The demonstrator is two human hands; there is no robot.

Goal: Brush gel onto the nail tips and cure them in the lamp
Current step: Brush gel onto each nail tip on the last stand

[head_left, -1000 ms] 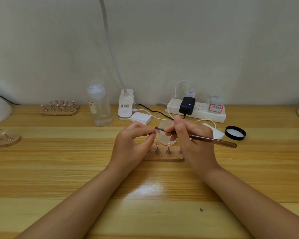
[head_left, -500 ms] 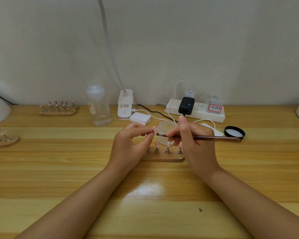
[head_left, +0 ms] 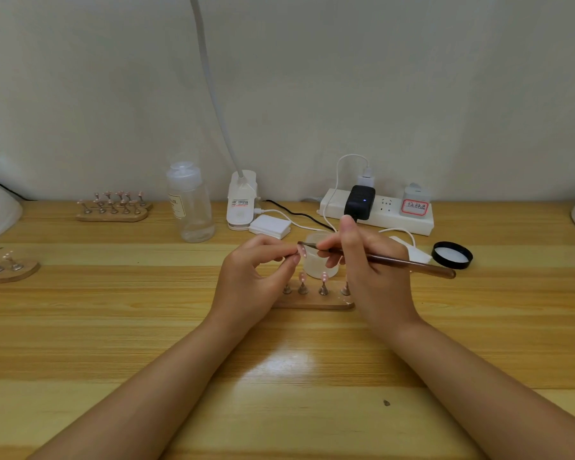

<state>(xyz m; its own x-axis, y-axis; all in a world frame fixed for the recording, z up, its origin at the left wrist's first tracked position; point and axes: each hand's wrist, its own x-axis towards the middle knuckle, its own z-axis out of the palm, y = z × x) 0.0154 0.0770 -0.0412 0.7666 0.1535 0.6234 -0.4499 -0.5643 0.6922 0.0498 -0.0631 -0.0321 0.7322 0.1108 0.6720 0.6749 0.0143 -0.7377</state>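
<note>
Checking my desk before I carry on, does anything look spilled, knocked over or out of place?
Nothing looks spilled or toppled. The gel jar stands open behind the wooden stand, its black lid lying apart on the right.

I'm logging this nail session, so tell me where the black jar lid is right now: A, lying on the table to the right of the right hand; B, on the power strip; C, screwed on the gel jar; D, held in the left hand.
A: the black lid lies flat on the table, beyond the brush handle's end.

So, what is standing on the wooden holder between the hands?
On the wooden holder stand small metal stands, two with pink nail tips. Both hands hide its ends.
</note>
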